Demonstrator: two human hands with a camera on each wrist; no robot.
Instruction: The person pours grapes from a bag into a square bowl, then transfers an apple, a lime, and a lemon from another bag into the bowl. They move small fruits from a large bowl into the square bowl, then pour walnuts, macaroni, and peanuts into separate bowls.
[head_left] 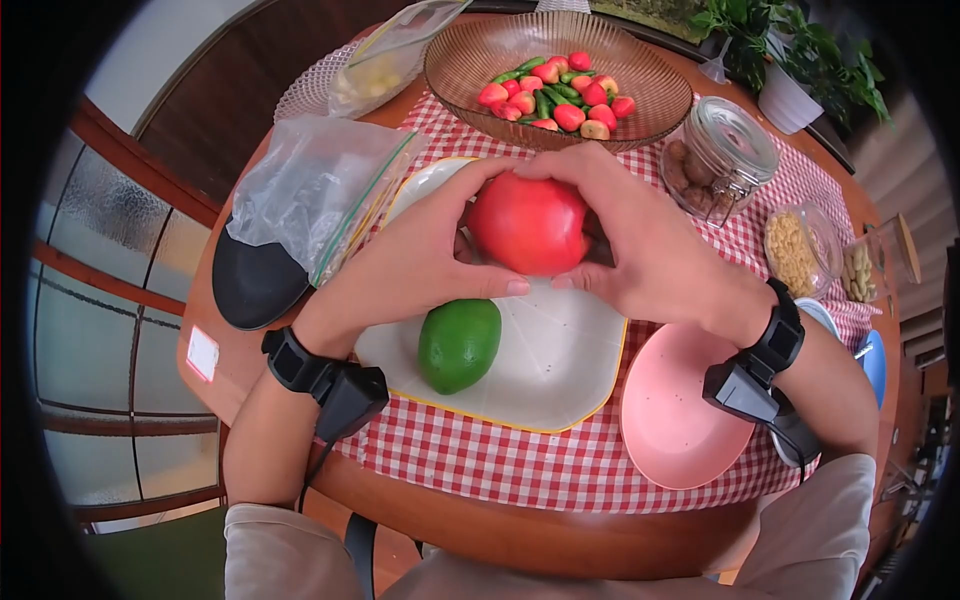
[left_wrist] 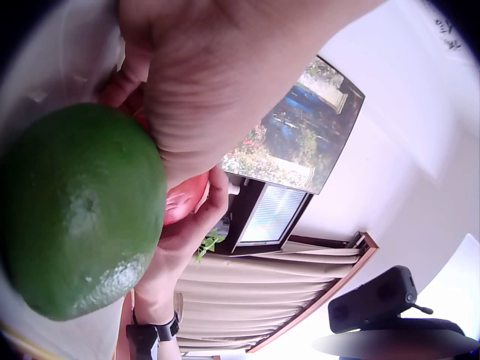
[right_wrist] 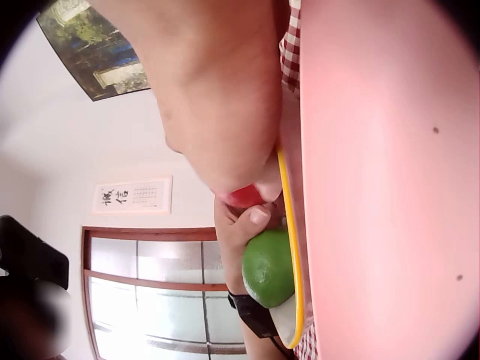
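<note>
Both my hands hold a large, round, glossy red fruit (head_left: 530, 225) over the white dish (head_left: 560, 370) with the yellow rim. My left hand (head_left: 405, 260) curls round its left side, the thumb along the lower edge. On the other side my right hand (head_left: 655, 235) grips it, fingers over the top and thumb underneath. The thumbs come close together below the fruit. A smooth green oval fruit (head_left: 460, 345) lies in the dish, just below my left hand; it looms large in the left wrist view.
A pink bowl (head_left: 685, 410) stands right of the dish. Behind is a ribbed brown bowl (head_left: 450, 75) of small red fruits and green peppers. Glass jars, including one of walnuts (head_left: 690, 175), stand at right. A clear zip bag (head_left: 300, 190) overlaps a black oval thing (head_left: 250, 285) at left.
</note>
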